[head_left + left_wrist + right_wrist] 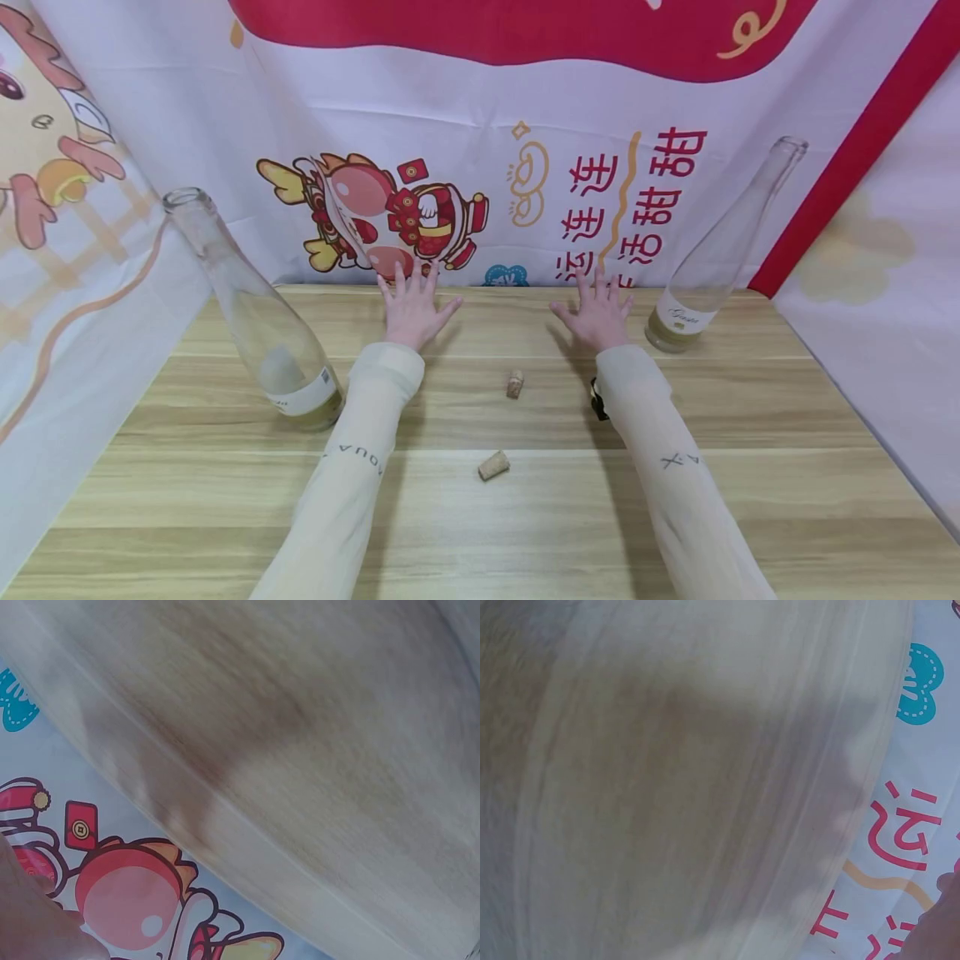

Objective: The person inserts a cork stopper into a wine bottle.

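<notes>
My left hand [412, 313] is spread with straight fingers over the far part of the wooden table [555, 525], holding nothing. The right hand [597, 315] is likewise spread, near the far edge and just left of a clear glass bottle [681, 312]. A second clear bottle [300, 383] stands left of my left forearm. Both bottles have white labels, uncorked mouths and a little yellowish content at the bottom. Between my arms lie two corks, a farther cork [514, 384] and a nearer cork [494, 466]. In the wrist views, only part of the left hand [37, 919] and right hand [934, 926] shows.
Behind the table hangs a white cloth [465, 108] printed with red and cartoon figures, and similar cloth lines both sides. A small black object [597, 402] is partly hidden beside the right sleeve.
</notes>
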`<state>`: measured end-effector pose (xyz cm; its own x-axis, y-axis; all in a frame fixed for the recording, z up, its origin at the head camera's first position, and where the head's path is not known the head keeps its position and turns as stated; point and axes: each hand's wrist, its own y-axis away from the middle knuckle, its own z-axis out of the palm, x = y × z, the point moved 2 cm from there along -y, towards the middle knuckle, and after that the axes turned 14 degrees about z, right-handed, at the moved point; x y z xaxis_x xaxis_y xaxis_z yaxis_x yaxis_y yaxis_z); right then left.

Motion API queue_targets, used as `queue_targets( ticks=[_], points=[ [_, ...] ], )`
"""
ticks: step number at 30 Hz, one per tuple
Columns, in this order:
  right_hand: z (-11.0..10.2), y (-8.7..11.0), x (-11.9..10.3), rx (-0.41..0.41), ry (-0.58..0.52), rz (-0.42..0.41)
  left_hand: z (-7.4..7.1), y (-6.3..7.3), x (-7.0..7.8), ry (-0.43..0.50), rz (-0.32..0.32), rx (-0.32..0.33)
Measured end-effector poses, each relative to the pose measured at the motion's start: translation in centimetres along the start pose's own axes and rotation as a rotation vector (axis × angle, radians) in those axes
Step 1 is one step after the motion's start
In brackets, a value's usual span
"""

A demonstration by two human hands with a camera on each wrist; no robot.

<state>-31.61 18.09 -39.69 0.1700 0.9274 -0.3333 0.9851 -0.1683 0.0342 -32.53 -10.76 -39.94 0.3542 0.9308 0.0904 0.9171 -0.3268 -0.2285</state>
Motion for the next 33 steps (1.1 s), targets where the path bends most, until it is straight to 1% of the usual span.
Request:
queue_targets(
  ticks=[5, 7, 10, 13, 16, 18, 22, 24, 28, 31, 33],
  points=[
    [-0.1, -0.1, 0.0, -0.019, 0.015, 0.001, -0.1, 0.1, 0.0, -0.009, 0.003, -0.006],
    [-0.2, -0.1, 0.0, -0.018, 0.022, -0.003, -0.2, 0.1, 0.2, 0.004, 0.011, -0.015],
    [-0.5, -0.1, -0.1, 0.008, 0.034, -0.021, -0.3, 0.0, 0.6, 0.033, 0.033, -0.037],
    [-0.9, 0.0, -0.2, 0.044, 0.006, -0.053, -0.4, -0.2, 1.4, 0.062, 0.054, -0.062],
    [-1.6, 0.3, -0.3, 0.064, -0.047, -0.088, -0.4, -0.5, 2.7, 0.089, 0.081, -0.076],
    [-2.2, 0.5, -0.1, 0.069, -0.09, -0.104, -0.5, -0.8, 3.8, 0.115, 0.103, -0.09],
    [-3.8, 1.4, 0.4, 0.087, -0.14, -0.114, -0.5, -1.4, 6.0, 0.149, 0.139, -0.112],
    [-4.6, 2.0, 0.7, 0.101, -0.154, -0.115, -0.5, -1.8, 7.0, 0.151, 0.158, -0.116],
    [-6.0, 2.7, 1.4, 0.16, -0.188, -0.146, -0.5, -2.9, 9.1, 0.172, 0.216, -0.106],
    [-7.0, 3.1, 2.0, 0.213, -0.23, -0.183, -0.7, -3.8, 10.6, 0.194, 0.258, -0.085],
    [-7.6, 3.3, 2.4, 0.248, -0.263, -0.203, -0.9, -4.5, 11.6, 0.215, 0.274, -0.068]
  ],
)
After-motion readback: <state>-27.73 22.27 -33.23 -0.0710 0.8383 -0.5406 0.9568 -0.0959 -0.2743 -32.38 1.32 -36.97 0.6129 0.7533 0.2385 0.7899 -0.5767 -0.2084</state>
